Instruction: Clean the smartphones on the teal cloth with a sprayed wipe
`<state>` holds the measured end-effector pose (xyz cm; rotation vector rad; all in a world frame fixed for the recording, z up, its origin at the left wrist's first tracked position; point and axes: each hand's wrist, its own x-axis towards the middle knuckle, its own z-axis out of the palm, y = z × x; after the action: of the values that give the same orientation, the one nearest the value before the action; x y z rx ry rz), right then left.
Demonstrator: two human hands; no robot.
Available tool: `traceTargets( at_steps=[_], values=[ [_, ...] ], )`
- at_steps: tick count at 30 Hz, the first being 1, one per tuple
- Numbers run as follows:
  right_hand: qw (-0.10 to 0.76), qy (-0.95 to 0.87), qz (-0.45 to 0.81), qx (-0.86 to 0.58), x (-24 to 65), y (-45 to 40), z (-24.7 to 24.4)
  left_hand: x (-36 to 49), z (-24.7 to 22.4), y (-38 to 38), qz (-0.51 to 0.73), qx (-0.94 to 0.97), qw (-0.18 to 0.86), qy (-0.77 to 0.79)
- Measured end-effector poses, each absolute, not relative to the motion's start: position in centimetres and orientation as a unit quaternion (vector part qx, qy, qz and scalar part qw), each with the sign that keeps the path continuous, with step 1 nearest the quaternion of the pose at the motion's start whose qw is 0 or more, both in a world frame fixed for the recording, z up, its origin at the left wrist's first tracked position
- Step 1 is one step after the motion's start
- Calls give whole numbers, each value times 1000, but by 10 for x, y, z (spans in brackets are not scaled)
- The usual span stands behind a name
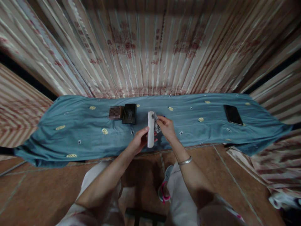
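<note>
My left hand (140,139) is closed around a white phone (150,133), which is tilted so that one long edge faces me. A dark camera spot shows near its top. At the phone's right side, my right hand (166,125) pinches a small grey, white and black patterned piece (157,126) that looks like cloth. That piece lies close against the phone; whether it touches cannot be made out. Both hands are above the blue cloth (150,102) covering the bench.
Left of my hands lie a black flat device (129,114) and a blurred brown item (115,112) beside it. Another dark phone-like slab (233,114) rests far right. A pleated patterned curtain (141,62) hangs behind, and brown tiles (223,175) are below.
</note>
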<state>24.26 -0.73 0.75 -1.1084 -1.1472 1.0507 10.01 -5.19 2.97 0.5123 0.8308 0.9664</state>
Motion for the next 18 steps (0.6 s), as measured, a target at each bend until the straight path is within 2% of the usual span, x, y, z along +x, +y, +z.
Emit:
traceTargets(
  at_steps=[11, 18],
  values=[
    [538, -431, 569, -448, 231, -13, 14, 89, 35, -42, 495, 216, 760, 361],
    [524, -382, 624, -436, 232, -12, 14, 84, 30, -43, 455, 245, 779, 355]
  ],
)
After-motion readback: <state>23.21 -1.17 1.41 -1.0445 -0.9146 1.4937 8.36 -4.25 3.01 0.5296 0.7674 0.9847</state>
